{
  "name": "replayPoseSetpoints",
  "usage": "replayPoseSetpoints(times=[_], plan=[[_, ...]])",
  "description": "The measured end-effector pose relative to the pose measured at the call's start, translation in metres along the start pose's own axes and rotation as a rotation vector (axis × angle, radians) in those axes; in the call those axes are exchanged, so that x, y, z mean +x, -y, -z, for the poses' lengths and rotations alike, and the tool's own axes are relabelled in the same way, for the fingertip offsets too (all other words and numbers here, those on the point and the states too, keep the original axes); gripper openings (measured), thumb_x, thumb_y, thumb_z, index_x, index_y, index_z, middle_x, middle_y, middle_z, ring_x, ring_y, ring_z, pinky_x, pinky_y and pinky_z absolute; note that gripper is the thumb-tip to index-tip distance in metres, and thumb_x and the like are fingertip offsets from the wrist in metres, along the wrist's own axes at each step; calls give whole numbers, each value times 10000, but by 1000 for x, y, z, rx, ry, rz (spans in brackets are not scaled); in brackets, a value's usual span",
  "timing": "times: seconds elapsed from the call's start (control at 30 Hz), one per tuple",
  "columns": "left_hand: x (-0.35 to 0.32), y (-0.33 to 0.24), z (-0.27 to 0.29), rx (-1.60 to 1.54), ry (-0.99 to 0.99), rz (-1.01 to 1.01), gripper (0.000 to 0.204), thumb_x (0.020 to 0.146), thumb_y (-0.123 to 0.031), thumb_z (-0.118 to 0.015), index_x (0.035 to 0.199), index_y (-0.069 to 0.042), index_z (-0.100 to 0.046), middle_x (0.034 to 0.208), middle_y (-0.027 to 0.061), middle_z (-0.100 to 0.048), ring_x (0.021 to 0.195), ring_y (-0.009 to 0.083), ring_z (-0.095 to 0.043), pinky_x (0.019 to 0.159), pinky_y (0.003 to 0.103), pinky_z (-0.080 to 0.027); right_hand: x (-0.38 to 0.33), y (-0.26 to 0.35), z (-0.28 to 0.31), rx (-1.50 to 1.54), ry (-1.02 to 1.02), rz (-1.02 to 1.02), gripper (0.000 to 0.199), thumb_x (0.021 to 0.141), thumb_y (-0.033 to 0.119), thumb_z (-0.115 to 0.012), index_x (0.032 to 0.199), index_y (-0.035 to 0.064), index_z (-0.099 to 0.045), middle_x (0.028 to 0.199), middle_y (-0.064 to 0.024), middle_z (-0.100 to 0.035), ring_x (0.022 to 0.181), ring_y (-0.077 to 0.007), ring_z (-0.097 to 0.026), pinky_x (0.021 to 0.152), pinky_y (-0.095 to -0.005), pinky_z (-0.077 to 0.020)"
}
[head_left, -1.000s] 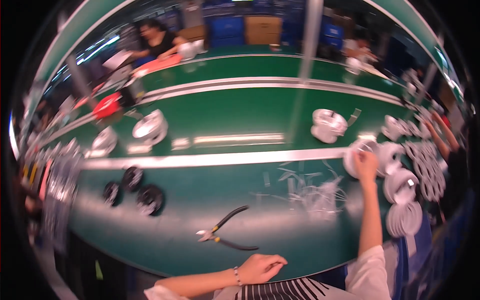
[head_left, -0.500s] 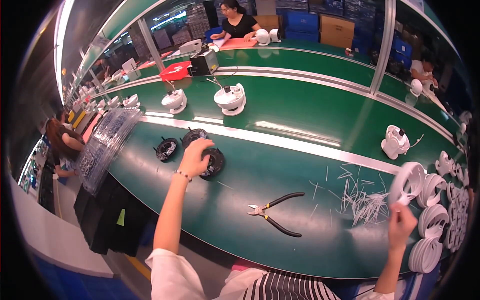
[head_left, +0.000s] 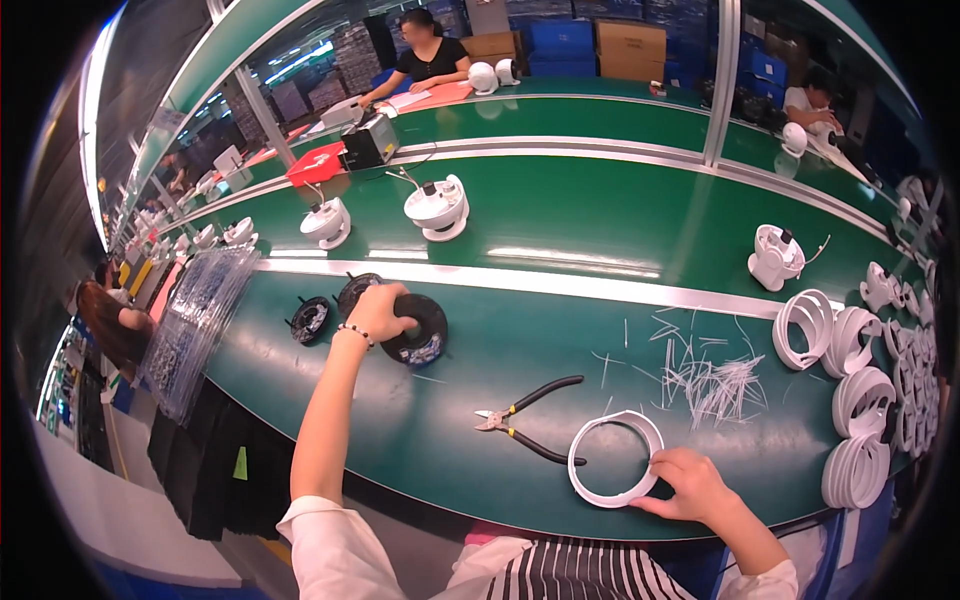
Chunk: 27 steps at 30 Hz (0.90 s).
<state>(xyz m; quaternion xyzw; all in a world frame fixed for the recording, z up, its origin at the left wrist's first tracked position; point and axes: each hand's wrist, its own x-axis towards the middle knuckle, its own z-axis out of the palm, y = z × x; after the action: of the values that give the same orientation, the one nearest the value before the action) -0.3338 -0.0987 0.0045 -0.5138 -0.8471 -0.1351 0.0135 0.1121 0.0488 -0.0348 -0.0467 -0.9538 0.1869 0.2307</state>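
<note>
A factory workshop: past the far edge of the bench, white housings stand spaced out, with co-workers beyond.

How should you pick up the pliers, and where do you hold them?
Probably by both black handles, coming from the right: they spread open that way, while the metal tips point left. Mind the lower handle: the white ring in the right hand overlaps its end.
</note>
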Motion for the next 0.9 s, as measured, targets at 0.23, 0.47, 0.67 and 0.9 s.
replayPoseSetpoints(times=[0.23,0.47,0.67,0.9], plan=[[23,-62,-45,-605,-383,58,249,680,-89,-621,880,0,-504,727,136,-605,675,203,-602,628,301,-463,35,32,9,-144,30,-353,886,444,539,-733,1080,-9,-450,1250,-254,-268,1110,-419,-322,871,-451,-348],[37,-169,-95,-1507,-100,164,238,758,-4,-560,965,15,-445,928,88,-549,827,129,-533,742,245,-429,48,43,-22,-106,311,-549,1040,494,530,-711,1257,-11,-256,1282,-280,-186,1162,-436,-246,897,-553,-271],[21,-218,-83,-1713,-39,149,230,806,-10,-496,1004,13,-382,952,88,-524,868,130,-536,760,248,-458,47,11,7,100,-246,-336,1063,463,386,-771,1278,5,-204,1283,-262,-225,1182,-394,-246,974,-433,-219],[-9,-260,-102,-1742,-16,11,269,837,-29,-434,1092,-1,-352,1030,98,-498,933,140,-495,808,268,-411,82,-20,5,143,-498,-426,1097,454,310,-813,1281,-25,-174,1282,-240,-261,1186,-314,-304,959,-374,-277]])
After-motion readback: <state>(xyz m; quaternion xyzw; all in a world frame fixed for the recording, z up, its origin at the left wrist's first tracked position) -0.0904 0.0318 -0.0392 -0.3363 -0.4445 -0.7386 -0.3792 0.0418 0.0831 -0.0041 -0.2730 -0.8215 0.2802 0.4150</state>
